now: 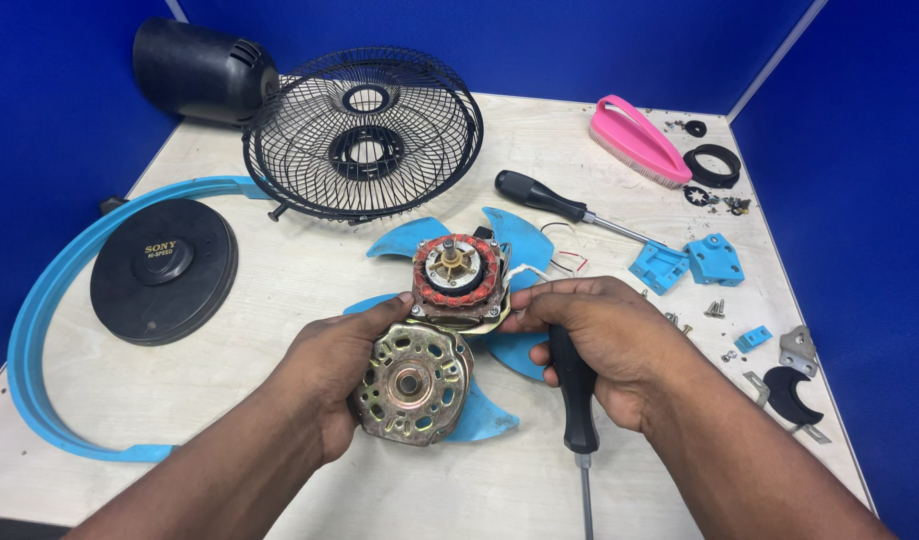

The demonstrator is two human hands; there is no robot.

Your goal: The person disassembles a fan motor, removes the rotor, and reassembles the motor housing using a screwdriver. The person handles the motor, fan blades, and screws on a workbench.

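Along the worktop's left edge I see a curved blue guard ring, and inside its arc a round black base disc. At the far left corner lies a black motor housing, with a black wire fan grille leaning just beside it.

My left hand is near the front edge, at the middle. Its fingers curl around a brass-coloured motor end cover, and the thumb reaches up to touch the lower edge of the open fan motor, whose red windings show. Both parts lie on a blue fan blade, which hides the worktop beneath them.

My right hand pinches the motor's right edge with its fingertips, while its palm grips a black-handled screwdriver whose shaft points to the front edge.

Behind that hand lies a second screwdriver, tip towards the right. Further right are blue plastic brackets and loose screws. Near the far right corner sit a pink brush and a black rubber ring; metal brackets lie by the right edge.
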